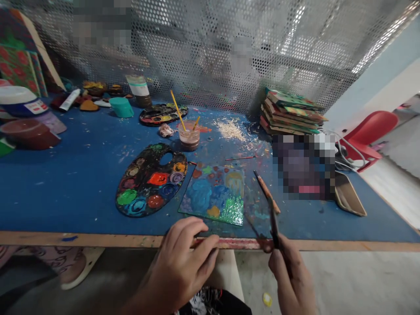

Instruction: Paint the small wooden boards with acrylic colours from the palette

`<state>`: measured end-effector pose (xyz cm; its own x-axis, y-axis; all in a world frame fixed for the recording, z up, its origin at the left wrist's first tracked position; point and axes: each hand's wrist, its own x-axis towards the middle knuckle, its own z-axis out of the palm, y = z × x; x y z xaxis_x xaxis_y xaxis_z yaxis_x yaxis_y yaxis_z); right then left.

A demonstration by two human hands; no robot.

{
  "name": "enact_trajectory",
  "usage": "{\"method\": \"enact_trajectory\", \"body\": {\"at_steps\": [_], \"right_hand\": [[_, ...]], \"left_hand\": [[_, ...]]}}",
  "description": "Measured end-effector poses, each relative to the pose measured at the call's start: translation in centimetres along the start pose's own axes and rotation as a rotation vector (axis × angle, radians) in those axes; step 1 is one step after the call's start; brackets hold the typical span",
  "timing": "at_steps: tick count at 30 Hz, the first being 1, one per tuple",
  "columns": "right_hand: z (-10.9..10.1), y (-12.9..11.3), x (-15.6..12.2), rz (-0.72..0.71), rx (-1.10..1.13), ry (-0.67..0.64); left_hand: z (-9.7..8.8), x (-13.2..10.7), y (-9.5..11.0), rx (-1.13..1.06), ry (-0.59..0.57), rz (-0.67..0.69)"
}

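A small painted board point(215, 194) with blue, green and yellow blobs lies near the front edge of the blue table point(65, 183). Left of it rests a black palette point(149, 180) with wells of red, green, blue and orange paint. My right hand point(292, 280) is closed on two thin brushes point(267, 199) that point up and away over the table edge. Just below the painted board, my left hand point(183, 267) hangs at the table's front edge with its fingers curled, thumb and forefinger pressed together; I cannot make out anything in it.
A cup point(189, 136) of murky water holding brushes stands behind the board. A second palette point(163, 114), a teal lid point(121, 107), paint jars and tubs crowd the back left. A stack of painted boards point(290, 113) sits at the back right, wood shavings point(231, 129) beside it.
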<state>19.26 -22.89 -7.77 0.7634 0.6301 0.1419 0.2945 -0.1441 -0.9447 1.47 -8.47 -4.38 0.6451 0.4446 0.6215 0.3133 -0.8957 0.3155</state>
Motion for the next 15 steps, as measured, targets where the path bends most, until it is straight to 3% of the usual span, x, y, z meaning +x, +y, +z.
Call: {"method": "enact_trajectory", "body": {"at_steps": [3,5,9,15], "right_hand": [[-0.1,1.1,-0.6,-0.26,-0.213,0.025],[-0.4,1.8,-1.0,-0.384,-0.27,-0.027],[-2.0,3.2,-1.3,-0.403,-0.373,-0.064],[-3.4,4.0,-1.2,-0.479,-0.386,0.067]], "left_hand": [[1.6,0.5,0.3,-0.03,0.028,0.055],[2.4,0.8,0.4,-0.041,0.037,0.082],[3.0,1.4,0.6,-0.029,0.016,0.086],[2.1,1.0,0.4,0.016,0.034,0.011]]}}
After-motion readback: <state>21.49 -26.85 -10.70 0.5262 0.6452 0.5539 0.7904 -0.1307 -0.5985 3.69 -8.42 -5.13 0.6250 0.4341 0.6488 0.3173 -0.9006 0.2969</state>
